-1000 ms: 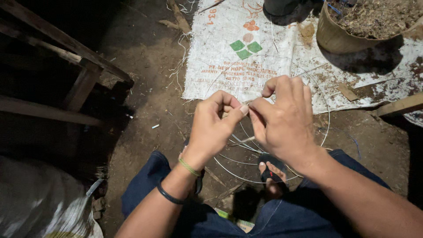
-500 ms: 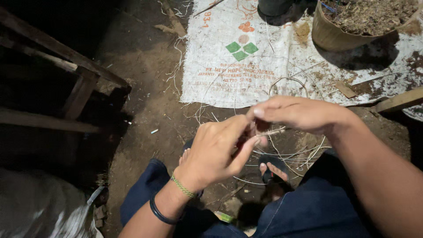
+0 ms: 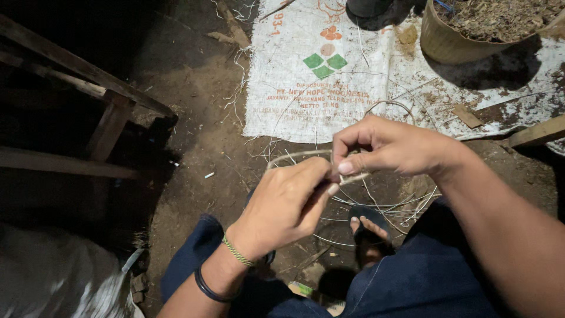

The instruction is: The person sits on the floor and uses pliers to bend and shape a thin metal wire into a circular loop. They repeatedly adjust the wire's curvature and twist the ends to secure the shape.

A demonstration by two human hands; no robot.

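Between the knees, just above the dirt floor, the left hand and right hand each close a tight grip on a pale strip, bending it taut into a hoop, loose strands below

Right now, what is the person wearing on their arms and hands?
Both arms are bare, with no sleeves and no gloves. The left hand has two bands at its wrist: a thin green-yellow braided bracelet and, just behind it, a plain dark band. The right hand and its wrist show no bands or rings. The fingers have short nails.
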